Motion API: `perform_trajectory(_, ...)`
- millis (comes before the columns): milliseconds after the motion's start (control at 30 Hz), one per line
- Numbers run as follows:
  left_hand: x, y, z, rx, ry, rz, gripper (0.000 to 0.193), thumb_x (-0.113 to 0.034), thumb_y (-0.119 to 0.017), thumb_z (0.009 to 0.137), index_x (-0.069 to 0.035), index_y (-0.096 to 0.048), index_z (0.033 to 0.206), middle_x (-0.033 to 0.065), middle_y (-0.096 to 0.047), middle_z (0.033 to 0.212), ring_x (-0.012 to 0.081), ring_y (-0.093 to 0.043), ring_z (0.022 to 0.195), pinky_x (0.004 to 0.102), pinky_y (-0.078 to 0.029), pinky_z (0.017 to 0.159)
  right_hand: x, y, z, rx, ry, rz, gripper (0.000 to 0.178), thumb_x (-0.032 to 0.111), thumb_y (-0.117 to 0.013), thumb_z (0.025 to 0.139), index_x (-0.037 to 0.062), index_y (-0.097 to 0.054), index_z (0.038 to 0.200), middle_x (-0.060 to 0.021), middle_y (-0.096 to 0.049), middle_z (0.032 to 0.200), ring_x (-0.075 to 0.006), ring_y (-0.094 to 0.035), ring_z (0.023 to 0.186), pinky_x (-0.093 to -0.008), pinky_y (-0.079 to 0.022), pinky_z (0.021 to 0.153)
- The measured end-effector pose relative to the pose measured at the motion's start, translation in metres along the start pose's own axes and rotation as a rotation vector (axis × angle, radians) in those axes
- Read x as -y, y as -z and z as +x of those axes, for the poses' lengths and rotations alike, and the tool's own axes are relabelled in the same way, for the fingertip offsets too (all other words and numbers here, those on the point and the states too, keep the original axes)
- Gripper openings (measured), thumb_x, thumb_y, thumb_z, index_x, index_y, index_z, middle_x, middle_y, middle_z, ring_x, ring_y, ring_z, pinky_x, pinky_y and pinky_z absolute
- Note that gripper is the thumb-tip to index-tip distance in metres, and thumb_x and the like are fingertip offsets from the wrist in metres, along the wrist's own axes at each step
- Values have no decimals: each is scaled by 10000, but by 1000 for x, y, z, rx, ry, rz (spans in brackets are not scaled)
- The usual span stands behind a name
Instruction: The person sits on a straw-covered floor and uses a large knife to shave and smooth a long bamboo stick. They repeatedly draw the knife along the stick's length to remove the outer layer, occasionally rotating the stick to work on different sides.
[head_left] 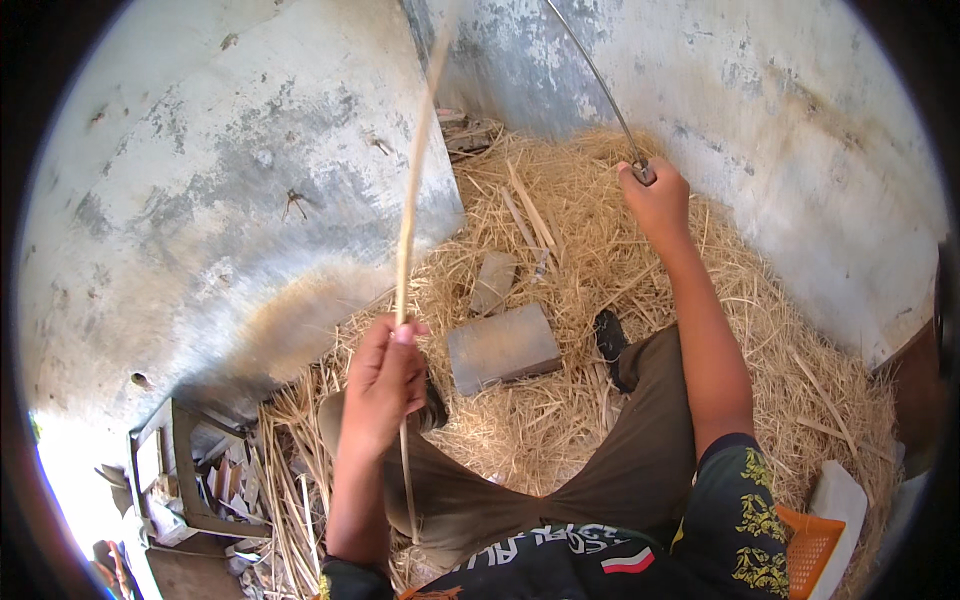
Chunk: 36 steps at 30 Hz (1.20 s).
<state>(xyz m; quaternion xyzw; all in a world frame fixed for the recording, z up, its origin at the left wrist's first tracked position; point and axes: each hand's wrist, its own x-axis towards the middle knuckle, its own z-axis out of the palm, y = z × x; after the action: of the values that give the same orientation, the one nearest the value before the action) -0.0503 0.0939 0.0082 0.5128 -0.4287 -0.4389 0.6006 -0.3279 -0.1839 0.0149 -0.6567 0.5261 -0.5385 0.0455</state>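
Gripping left hand (pixel 385 375): closed around pale strip (pixel 406 240), blurred toward upper end and hard to trace near picture top; crossing in front of left trouser leg (pixel 455 490) below.
Right hand (pixel 657 195): curled around mostly hidden handle of thin metal tool (pixel 612 100), cut off above.
Block (pixel 505 347): lying on straw (pixel 770 320) between partly hidden left shoe (pixel 435 408) and right shoe (pixel 607 345).
Walls (pixel 200 220): enclosing left and right, with open room between hands.
Orange basket (pixel 812 545): half hidden behind sleeve (pixel 735 510), cut off below.

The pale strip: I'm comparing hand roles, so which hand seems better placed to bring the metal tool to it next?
Probably the right hand: it grips the metal tool, while the left hand is occupied holding the pale strip.
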Motion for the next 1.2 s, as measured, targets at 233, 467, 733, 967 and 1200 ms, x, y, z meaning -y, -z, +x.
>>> perform_trajectory(233,14,-61,48,194,98,3,249,-295,-473,1072,-83,-604,1074,-59,-338,634,38,-270,481,223,-212,425,31,-4,-29,156,-105,278,355,248,-695,853,-3,-550,649,-110,-502,528,-242,-447,469,-393,-386,514)
perform_trajectory(467,48,-79,43,243,234,-139,321,-373,-411,1088,-111,-485,917,-52,-327,643,38,-245,449,227,-178,405,44,-13,-73,351,176,-159,229,266,-704,779,60,-640,701,-130,-649,647,-313,-652,593,-414,-496,556)
perform_trajectory(733,108,-73,39,131,422,-335,282,-363,-391,1091,-145,-439,918,-51,-329,639,44,-243,431,230,-177,370,8,-48,-107,575,551,-417,191,263,-693,751,74,-684,775,-152,-699,735,-330,-701,686,-444,-546,632)
perform_trajectory(967,108,-70,32,228,473,-465,309,-398,-392,1087,-149,-429,907,-55,-307,626,46,-242,438,236,-176,380,8,-46,-79,599,49,-422,213,237,-675,755,41,-713,831,-168,-692,725,-353,-696,697,-479,-547,663)
perform_trajectory(1200,91,-70,27,160,463,-450,320,-394,-381,1091,-143,-424,898,-56,-294,613,47,-229,429,239,-172,378,26,-40,-107,584,250,-364,227,247,-681,757,28,-699,815,-180,-681,726,-381,-686,715,-487,-540,669)
